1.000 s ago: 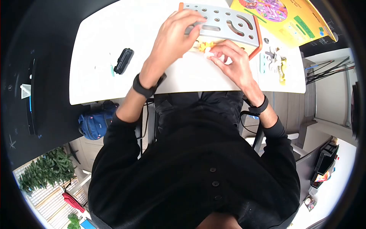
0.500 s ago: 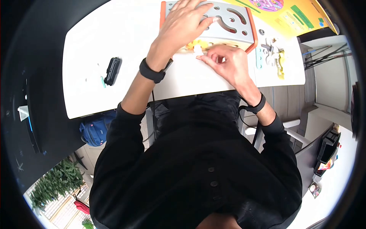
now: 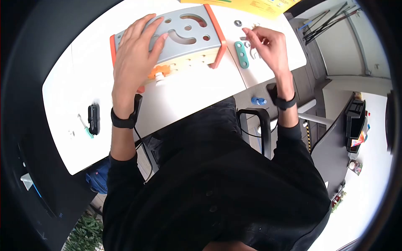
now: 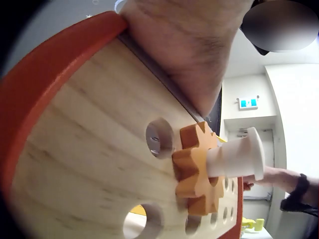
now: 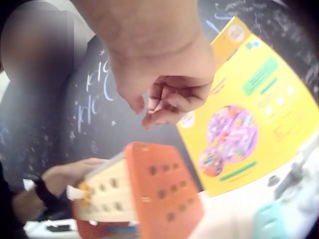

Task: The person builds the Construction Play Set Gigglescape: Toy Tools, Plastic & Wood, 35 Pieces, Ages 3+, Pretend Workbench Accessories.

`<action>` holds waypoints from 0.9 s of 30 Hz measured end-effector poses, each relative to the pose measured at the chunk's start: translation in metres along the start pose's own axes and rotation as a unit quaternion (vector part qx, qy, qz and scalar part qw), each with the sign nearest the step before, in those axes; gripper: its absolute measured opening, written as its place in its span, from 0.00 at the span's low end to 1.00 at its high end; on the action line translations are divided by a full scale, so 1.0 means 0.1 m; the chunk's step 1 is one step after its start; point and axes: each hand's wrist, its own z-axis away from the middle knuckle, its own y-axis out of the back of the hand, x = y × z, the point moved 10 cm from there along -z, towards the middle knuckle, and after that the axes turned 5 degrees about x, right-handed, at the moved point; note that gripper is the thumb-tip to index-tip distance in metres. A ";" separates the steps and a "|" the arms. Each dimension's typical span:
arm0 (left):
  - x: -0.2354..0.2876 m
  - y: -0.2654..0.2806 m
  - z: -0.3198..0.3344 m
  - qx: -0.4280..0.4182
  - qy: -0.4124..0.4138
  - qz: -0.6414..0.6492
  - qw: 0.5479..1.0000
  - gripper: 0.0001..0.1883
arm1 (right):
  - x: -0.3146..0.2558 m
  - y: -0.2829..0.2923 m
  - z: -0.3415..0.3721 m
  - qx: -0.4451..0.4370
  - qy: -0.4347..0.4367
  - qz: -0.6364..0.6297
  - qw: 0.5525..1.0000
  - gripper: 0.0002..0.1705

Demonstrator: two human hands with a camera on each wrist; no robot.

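Note:
A toy workbench (image 3: 169, 51) with a grey slotted top, orange-red ends and holed wooden sides stands on the table. On its front side sits an orange gear (image 4: 187, 162), with a white peg (image 4: 234, 158) sticking out through it. My left hand (image 3: 136, 56) rests on the left part of the grey top, fingers spread. My right hand (image 3: 270, 48) hovers over small loose parts right of the workbench, its fingers loosely bent with nothing visible in them. Closest to it are a teal three-hole strip (image 3: 242, 59) and a light wrench-like piece (image 3: 253, 53).
A grey ring (image 3: 235, 23) lies farther back on the right. Behind everything stands a yellow printed box (image 5: 239, 89). On the table's left lie a black case (image 3: 93, 119) and a teal-handled screwdriver (image 3: 88, 132). The table's front edge is close to my lap.
My right hand has left the white peg at the gear and moved right, over the loose parts. My left hand stays on the workbench top. The head view has swung to the right.

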 end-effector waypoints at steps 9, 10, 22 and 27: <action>-0.06 -0.07 0.01 -0.029 0.023 -0.018 0.999 0.21 | 1.31 -0.03 0.05 -0.074 0.017 0.246 0.966 0.13; -0.06 -0.07 0.01 -0.029 0.024 -0.018 0.999 0.21 | 1.29 -0.08 0.05 -0.086 0.013 0.218 0.972 0.14; -0.06 -0.06 -0.01 -0.030 0.024 -0.021 0.999 0.20 | 1.18 -0.31 0.01 -0.088 0.011 0.204 0.975 0.19; -0.05 -0.05 -0.02 -0.036 0.043 0.001 0.998 0.20 | 1.10 -0.34 -0.02 -0.076 0.047 0.212 0.973 0.18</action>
